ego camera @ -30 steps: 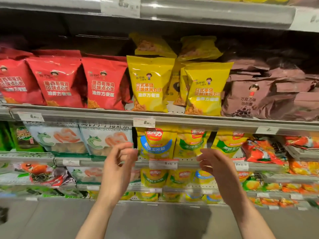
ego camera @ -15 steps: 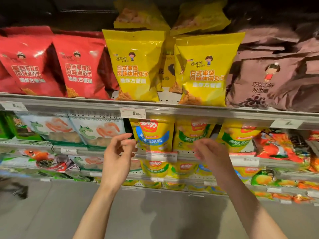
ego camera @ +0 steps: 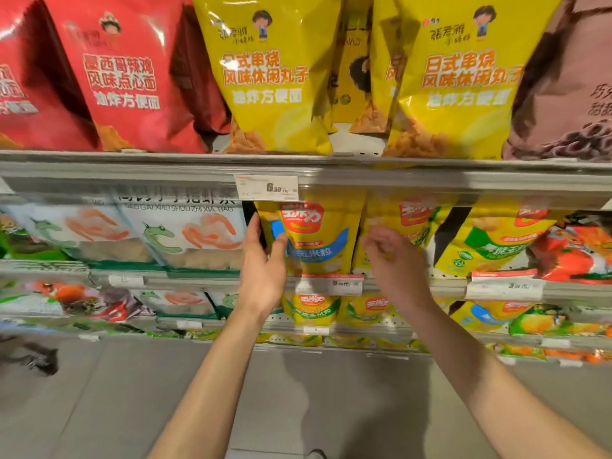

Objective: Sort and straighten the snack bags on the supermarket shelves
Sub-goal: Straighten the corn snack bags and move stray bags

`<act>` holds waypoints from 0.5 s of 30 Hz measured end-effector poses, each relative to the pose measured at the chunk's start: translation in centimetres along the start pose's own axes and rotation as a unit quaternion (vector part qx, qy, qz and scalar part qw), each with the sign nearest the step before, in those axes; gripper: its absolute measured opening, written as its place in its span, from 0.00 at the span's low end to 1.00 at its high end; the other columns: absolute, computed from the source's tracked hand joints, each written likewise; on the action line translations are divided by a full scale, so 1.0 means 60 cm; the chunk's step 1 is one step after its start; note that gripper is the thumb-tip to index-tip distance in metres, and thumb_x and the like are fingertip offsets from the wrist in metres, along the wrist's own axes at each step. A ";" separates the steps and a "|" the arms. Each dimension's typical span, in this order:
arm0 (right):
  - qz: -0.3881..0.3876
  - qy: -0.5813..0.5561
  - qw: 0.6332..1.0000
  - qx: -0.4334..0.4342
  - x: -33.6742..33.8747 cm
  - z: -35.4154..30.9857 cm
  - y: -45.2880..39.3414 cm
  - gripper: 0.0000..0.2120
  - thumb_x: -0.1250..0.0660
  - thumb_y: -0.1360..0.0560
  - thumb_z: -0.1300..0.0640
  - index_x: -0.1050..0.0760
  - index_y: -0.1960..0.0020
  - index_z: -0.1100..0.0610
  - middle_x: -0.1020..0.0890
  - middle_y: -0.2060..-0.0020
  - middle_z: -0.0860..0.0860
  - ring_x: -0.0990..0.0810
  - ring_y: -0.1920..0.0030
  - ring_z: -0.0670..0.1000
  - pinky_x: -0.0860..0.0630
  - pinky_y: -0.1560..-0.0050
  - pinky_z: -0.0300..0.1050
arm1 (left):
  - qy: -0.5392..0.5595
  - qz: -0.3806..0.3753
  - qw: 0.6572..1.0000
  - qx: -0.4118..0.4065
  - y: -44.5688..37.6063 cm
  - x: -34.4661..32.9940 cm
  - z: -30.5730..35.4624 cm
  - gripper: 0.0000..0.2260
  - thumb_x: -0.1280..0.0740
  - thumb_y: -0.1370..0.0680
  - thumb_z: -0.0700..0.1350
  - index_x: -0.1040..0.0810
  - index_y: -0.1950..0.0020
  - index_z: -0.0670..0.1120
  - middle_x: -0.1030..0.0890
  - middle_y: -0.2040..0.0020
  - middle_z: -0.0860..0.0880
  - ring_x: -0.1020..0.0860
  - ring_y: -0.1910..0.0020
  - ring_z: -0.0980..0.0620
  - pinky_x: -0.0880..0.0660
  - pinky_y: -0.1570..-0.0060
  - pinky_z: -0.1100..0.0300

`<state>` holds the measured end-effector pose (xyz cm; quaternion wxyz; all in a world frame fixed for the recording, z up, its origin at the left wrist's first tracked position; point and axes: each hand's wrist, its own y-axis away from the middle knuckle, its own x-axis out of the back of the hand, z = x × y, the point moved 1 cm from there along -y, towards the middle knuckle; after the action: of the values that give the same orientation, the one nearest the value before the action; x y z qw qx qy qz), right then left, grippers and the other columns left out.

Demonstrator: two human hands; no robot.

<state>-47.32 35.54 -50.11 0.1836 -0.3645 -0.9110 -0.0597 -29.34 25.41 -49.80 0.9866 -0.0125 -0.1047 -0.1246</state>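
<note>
Up close at a supermarket snack aisle, a person's left hand (ego camera: 261,270) takes hold of a yellow corn-snack bag with a blue band (ego camera: 318,240) on the second shelf, the thumb laid across the bag's front left edge and the fingers reaching behind that edge. The bag stands upright just below a white price tag (ego camera: 266,187) clipped to the grey shelf rail (ego camera: 430,180) above it. To its right, the right hand (ego camera: 394,256) hovers in front of a neighbouring yellow corn-snack bag (ego camera: 410,223), fingers loosely curled and apparently holding nothing; whether the fingertips touch that bag cannot be told. On the shelf above, red snack bags (ego camera: 122,77) stand at left, large yellow snack bags (ego camera: 265,77) at centre, and a brown bag (ego camera: 569,94) at right. White shrimp-cracker bags (ego camera: 185,233) sit left of the held bag, and orange bags (ego camera: 576,250) fill the far right of the same shelf.
</note>
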 end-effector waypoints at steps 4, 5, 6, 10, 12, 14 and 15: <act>-0.009 0.000 1.000 -0.002 -0.027 0.009 -0.021 0.09 0.32 0.19 0.53 0.20 0.39 0.52 0.19 0.46 0.41 0.21 0.50 0.39 0.27 0.47 0.33 | 0.026 0.005 1.000 0.003 -0.034 -0.016 -0.003 0.30 0.37 0.15 0.46 0.47 0.16 0.48 0.36 0.22 0.58 0.38 0.26 0.63 0.39 0.32 0.71; -0.012 -0.001 1.000 -0.002 -0.032 0.011 -0.025 0.11 0.32 0.18 0.53 0.19 0.38 0.54 0.18 0.45 0.43 0.20 0.47 0.41 0.26 0.45 0.37 | 0.039 0.013 0.999 -0.003 -0.044 -0.019 -0.004 0.30 0.37 0.16 0.46 0.45 0.16 0.48 0.34 0.22 0.55 0.35 0.25 0.60 0.37 0.29 0.68; -0.014 -0.005 1.000 -0.002 -0.037 0.012 -0.027 0.11 0.32 0.18 0.53 0.19 0.39 0.55 0.18 0.45 0.44 0.20 0.46 0.42 0.26 0.44 0.38 | 0.049 0.020 0.999 -0.008 -0.055 -0.020 -0.006 0.30 0.36 0.17 0.47 0.44 0.17 0.47 0.32 0.22 0.53 0.32 0.25 0.57 0.36 0.27 0.65; -0.027 0.009 1.000 -0.004 -0.042 0.021 -0.034 0.05 0.34 0.18 0.50 0.23 0.44 0.47 0.21 0.51 0.38 0.23 0.53 0.32 0.31 0.51 0.27 | 0.075 0.037 0.996 0.004 -0.084 -0.025 -0.009 0.26 0.36 0.18 0.47 0.38 0.21 0.43 0.25 0.28 0.46 0.26 0.31 0.52 0.29 0.34 0.68; -0.024 0.013 1.000 -0.004 -0.042 0.026 -0.038 0.04 0.33 0.18 0.48 0.23 0.48 0.48 0.19 0.53 0.40 0.23 0.57 0.28 0.32 0.57 0.22 | 0.069 0.038 0.997 -0.007 -0.079 -0.029 -0.005 0.23 0.35 0.17 0.46 0.34 0.24 0.42 0.22 0.31 0.46 0.23 0.34 0.54 0.27 0.35 0.65; -0.024 0.004 1.000 -0.015 -0.041 0.025 -0.042 0.09 0.32 0.19 0.47 0.24 0.49 0.53 0.18 0.56 0.43 0.22 0.61 0.28 0.30 0.61 0.24 | 0.052 0.026 0.998 -0.019 -0.065 -0.033 0.002 0.15 0.35 0.16 0.43 0.30 0.29 0.44 0.20 0.38 0.49 0.21 0.42 0.65 0.27 0.45 0.74; -0.025 0.000 1.000 -0.016 -0.040 0.023 -0.042 0.11 0.32 0.19 0.47 0.25 0.50 0.55 0.19 0.58 0.44 0.21 0.62 0.30 0.30 0.63 0.26 | 0.047 0.020 0.998 -0.024 -0.059 -0.035 0.002 0.13 0.35 0.16 0.42 0.29 0.32 0.45 0.19 0.41 0.50 0.21 0.46 0.68 0.28 0.50 0.75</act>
<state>-47.85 32.48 -52.26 0.1767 -0.3448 -0.9185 -0.0788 -32.24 22.49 -50.14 0.9921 -0.0325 -0.0545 -0.1080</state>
